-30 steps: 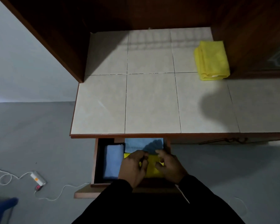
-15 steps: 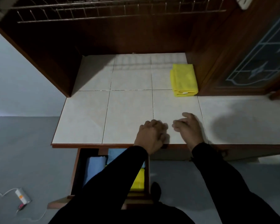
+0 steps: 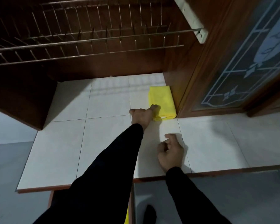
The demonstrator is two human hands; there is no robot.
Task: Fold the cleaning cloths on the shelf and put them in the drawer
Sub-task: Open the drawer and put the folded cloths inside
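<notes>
The left hand was stretched out across the white tiled shelf to the folded yellow microfibre cleaning cloth, its fingers curled onto the cloth's near left corner as if taking hold. The cloth lay at the back right of the shelf, just beside the dark wooden cabinet side. The right hand hovered low over the tiles nearer the front edge, fingers loosely curled and holding nothing. Under the left sleeve a sliver of yellow showed in the open wooden drawer, so at least one cloth seemed already stowed. This was the only cloth visible on the shelf; judging by that, it remained to be carried down and laid in the drawer.
</notes>
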